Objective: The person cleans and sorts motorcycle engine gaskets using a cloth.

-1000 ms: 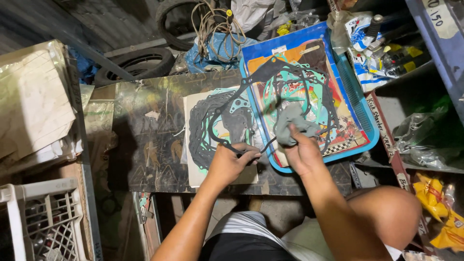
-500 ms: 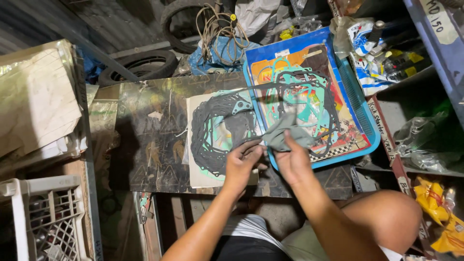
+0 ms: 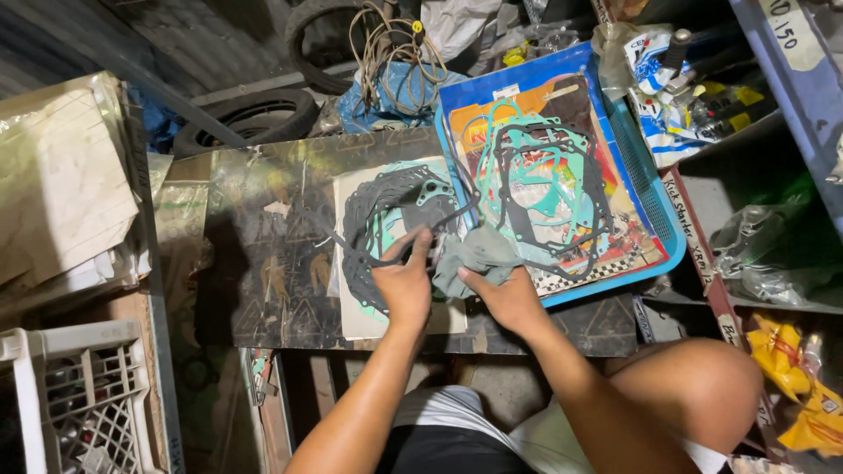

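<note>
**Asker:** On the low work surface, what lies under the hands?

**Describer:** Seen from above, a dark scuffed metal sheet [image 3: 263,263] covers a low bench. A pale card [image 3: 351,316] rests on it, carrying black and teal gaskets [image 3: 386,211]. The left hand [image 3: 406,285] lies on that card, fingers curled, thumb and forefinger pinched together on a thin black gasket [image 3: 457,215] that arcs up toward the tray.

**Asker:** And the other hand?

**Describer:** The right hand [image 3: 507,298] sits just beside the left, at the card's right edge. Its fingers are closed on a crumpled grey-green rag [image 3: 479,254], which bunches between the two hands and overlaps the near corner of the tray.

**Asker:** Which tray?

**Describer:** A blue plastic tray [image 3: 654,202], tilted, to the right of the card. It holds a colourful printed card with more teal and black gaskets [image 3: 544,175] laid on top.

**Asker:** What surrounds the bench?

**Describer:** Behind it lie two black tyres [image 3: 255,114] and a tangle of tan wire [image 3: 386,44] on a blue cloth. At left sits a stack of plastic-wrapped paper [image 3: 61,184], with a white plastic crate [image 3: 79,404] below it. At right, blue shelves [image 3: 790,79] hold bagged parts. The person's bare knee [image 3: 694,386] shows at lower right.
</note>
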